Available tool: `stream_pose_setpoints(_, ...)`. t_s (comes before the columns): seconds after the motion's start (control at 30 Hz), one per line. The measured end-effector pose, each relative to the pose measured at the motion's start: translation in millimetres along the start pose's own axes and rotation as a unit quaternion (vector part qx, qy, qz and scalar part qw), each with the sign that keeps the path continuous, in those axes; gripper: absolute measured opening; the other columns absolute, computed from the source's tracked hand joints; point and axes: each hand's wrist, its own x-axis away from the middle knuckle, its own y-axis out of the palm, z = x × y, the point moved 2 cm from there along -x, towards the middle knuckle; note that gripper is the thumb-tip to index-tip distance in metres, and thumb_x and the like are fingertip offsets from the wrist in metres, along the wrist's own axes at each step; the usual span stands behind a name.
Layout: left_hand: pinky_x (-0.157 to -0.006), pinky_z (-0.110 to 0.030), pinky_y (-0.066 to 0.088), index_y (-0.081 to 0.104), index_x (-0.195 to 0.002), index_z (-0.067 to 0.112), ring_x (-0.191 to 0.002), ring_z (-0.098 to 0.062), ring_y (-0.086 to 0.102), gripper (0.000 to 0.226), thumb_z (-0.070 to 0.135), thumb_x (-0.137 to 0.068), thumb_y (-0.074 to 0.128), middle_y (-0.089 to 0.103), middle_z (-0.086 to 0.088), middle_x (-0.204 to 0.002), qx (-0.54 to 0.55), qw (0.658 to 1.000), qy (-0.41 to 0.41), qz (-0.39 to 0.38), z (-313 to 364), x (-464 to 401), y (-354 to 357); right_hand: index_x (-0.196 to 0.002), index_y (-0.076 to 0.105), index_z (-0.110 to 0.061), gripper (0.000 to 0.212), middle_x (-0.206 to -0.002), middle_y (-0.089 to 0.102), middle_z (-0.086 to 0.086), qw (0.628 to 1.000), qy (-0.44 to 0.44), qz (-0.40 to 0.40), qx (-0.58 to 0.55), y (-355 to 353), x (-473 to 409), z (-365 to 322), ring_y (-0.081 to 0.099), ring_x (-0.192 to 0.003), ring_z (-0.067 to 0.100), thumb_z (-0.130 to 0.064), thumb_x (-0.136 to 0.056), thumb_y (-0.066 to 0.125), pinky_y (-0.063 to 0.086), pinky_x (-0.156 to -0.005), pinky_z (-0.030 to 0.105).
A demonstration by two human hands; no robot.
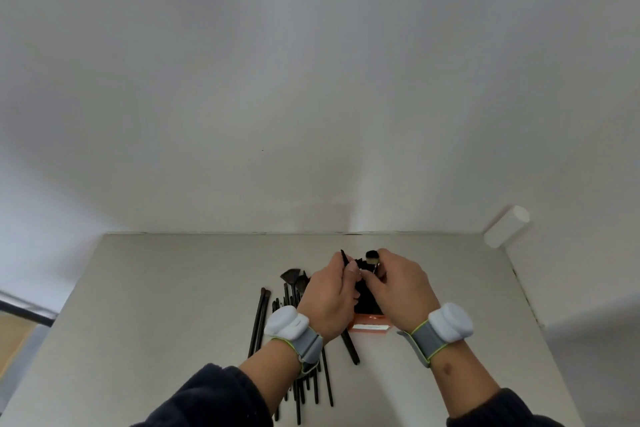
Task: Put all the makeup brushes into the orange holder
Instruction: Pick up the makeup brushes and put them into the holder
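Over on the left we've got the pile of makeup brushes (294, 322) lying flat on the pale table (173, 288), dark slim handles running toward us and bristles pointing away; two thin ones sit a little apart at the pile's left edge, and a fan-shaped brush (290, 277) spreads out at the far end. Part of that pile is hidden under our left forearm, where a dark sleeve (207, 399) and a white wrist device on a grey strap (289, 324) ride above the handles. Moving in, our left hand (329, 302) is curled, thumb and fingers pinching a thin dark brush (344, 257) whose pointed tip sticks up past the knuckles. One longer black brush (349, 347) lies angled on the table just below that hand, touching the near corner of the orange holder (370, 326). The holder stands between our two hands, its orange base and pale label showing, its upper part dark and mostly covered by our fingers. Right beside it, our right hand (398, 291) is closed in a pinch on a fluffy brush (372, 256) with a pale, dark-tipped head, held over the holder's far end. That wrist carries a matching white device (450, 321). Far right, a white cylinder (506, 226) leans at the table's back corner against the wall.
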Motion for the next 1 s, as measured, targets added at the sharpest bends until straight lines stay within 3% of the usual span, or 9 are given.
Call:
stream_pose_setpoints(0.17,-0.076,-0.04,0.055,0.06,-0.102,0.012,-0.081,-0.02,0.061,0.016,0.019,-0.097,0.047,0.056,-0.003,-0.095,-0.058,0.998,0.013,0.006,-11,-6,6,-0.084,0.049,-0.019,0.024,-0.08,0.065,0.004,1.0,-0.004,-0.016,0.019,3,-4,6,0.06,-0.075,0.026,-0.038,-0.097,0.043,0.038,-0.06,0.032)
stream_pose_setpoints(0.3,-0.062,-0.027,0.053,0.048,-0.103,0.025,-0.065,-0.013,0.063,0.015,0.016,-0.092,0.053,0.066,0.0,-0.073,-0.059,0.998,-0.014,0.007,-18,-5,6,-0.087,0.056,-0.016,0.022,-0.082,0.063,0.003,0.998,-0.02,-0.046,0.028,4,-3,7,0.058,-0.077,0.025,-0.034,-0.094,0.049,0.04,-0.063,0.032)
stream_pose_setpoints(0.4,-0.061,-0.028,0.051,0.051,-0.101,0.021,-0.066,-0.014,0.063,0.006,0.023,-0.098,0.046,0.066,0.0,-0.072,-0.064,0.998,-0.017,0.009,-20,-6,7,-0.094,0.061,-0.017,0.013,-0.083,0.064,0.0,0.998,-0.016,-0.064,0.018,4,-4,9,0.059,-0.078,0.023,-0.029,-0.089,0.057,0.045,-0.066,0.032)
stream_pose_setpoints(0.47,-0.064,-0.029,0.049,0.055,-0.1,0.018,-0.069,-0.015,0.061,0.017,0.026,-0.101,0.04,0.062,0.004,-0.073,-0.069,0.997,-0.011,0.013,-19,-7,7,-0.093,0.061,-0.018,0.011,-0.081,0.065,-0.001,0.997,-0.005,-0.076,0.02,5,-3,11,0.06,-0.076,0.023,-0.027,-0.088,0.059,0.047,-0.066,0.032)
stream_pose_setpoints(0.63,-0.078,-0.019,0.04,0.068,-0.104,0.014,-0.089,-0.014,0.056,0.023,0.022,-0.099,0.047,0.058,0.0,-0.098,-0.13,0.991,0.034,-0.011,-30,-6,11,-0.09,0.065,-0.021,0.016,-0.08,0.07,0.0,0.997,-0.004,-0.074,0.026,9,-2,11,0.063,-0.075,0.021,-0.033,-0.091,0.054,0.044,-0.063,0.028)
stream_pose_setpoints(0.73,-0.08,-0.017,0.04,0.07,-0.107,0.02,-0.092,-0.012,0.056,0.02,0.023,-0.094,0.054,0.058,0.003,-0.099,-0.143,0.989,0.03,-0.025,-38,-4,12,-0.091,0.066,-0.021,0.019,-0.079,0.069,-0.001,0.997,-0.006,-0.073,0.03,9,-1,10,0.063,-0.074,0.019,-0.035,-0.091,0.053,0.046,-0.064,0.028)
stream_pose_setpoints(0.87,-0.072,-0.02,0.045,0.062,-0.101,0.025,-0.074,-0.005,0.055,0.012,0.029,-0.089,0.061,0.057,0.014,-0.082,-0.103,0.995,0.004,0.011,-37,-3,9,-0.095,0.061,-0.025,0.012,-0.076,0.066,-0.004,0.997,-0.004,-0.071,0.017,7,0,7,0.062,-0.074,0.019,-0.035,-0.089,0.057,0.049,-0.066,0.03)
stream_pose_setpoints(1.0,-0.06,-0.019,0.045,0.055,-0.099,0.026,-0.063,-0.005,0.055,0.009,0.032,-0.093,0.052,0.063,0.007,-0.076,-0.071,0.997,-0.013,0.019,-40,0,5,-0.096,0.057,-0.03,0.011,-0.067,0.061,-0.008,0.999,-0.008,-0.04,0.004,3,3,0,0.059,-0.066,0.015,-0.037,-0.088,0.055,0.049,-0.061,0.03)
